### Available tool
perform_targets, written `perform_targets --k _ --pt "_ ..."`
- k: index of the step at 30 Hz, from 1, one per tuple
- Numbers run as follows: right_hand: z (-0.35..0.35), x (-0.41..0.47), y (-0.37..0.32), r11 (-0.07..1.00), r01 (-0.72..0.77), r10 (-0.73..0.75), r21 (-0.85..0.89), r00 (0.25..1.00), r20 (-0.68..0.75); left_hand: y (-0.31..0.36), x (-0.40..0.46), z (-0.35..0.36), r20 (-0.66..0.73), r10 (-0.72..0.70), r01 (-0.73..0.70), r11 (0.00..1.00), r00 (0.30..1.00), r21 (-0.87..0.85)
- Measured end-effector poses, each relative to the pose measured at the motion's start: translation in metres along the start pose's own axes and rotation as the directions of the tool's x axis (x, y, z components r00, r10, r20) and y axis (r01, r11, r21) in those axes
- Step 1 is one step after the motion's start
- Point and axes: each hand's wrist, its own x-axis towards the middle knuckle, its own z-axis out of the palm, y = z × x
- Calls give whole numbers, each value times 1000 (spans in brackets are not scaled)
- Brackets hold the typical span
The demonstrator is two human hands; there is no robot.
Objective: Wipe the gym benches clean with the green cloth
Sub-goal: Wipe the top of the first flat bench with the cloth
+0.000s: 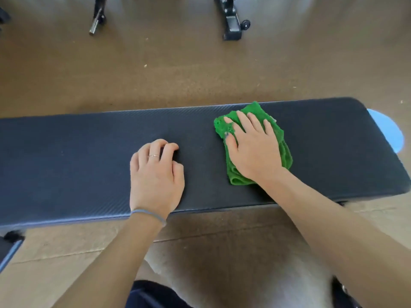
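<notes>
A long black padded gym bench (77, 156) runs across the view from left to right. On its right part lies the folded green cloth (287, 156). My right hand (253, 150) presses flat on the cloth with straight, spread fingers and covers most of it. My left hand (155, 174) rests on the bare pad near the middle of the bench. Its fingers are curled under, with nothing in them.
The floor is brown all around. A light blue round shape (391, 134) shows past the bench's right end. Black metal equipment feet (231, 25) and a bar end (94, 27) stand on the floor beyond the bench. A dark frame part (11, 245) sits at lower left.
</notes>
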Motion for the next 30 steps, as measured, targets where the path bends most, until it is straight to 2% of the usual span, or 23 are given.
perform_targets --k 4,8,14,18,20,25,28,30 --pt "-2 -59 -37 996 -93 93 3 995 -26 -5 -2 0 7 -4 5 999 1000 -32" --pt "0 -88 -68 995 -95 95 0 995 -15 -7 -1 0 -7 -5 5 997 1000 -83" --pt "4 -41 -56 1000 -14 14 7 1000 20 -6 -4 -1 11 18 -17 996 1000 -84" --pt "12 16 -61 996 -87 87 26 996 17 -7 -4 -3 20 15 -13 997 1000 -81" --pt "14 12 -67 995 -94 94 37 996 2 -7 -3 -2 20 -5 7 995 1000 -104" --pt "6 -58 -83 990 104 -100 93 994 -45 -5 -2 -4 12 -38 39 987 999 -155" --pt "11 -22 -79 977 187 -182 102 982 -58 -6 -3 -1 -4 -57 55 986 998 -156" --pt "20 18 -79 970 222 -211 95 971 -116 -5 -2 0 -12 -72 70 987 997 -148"
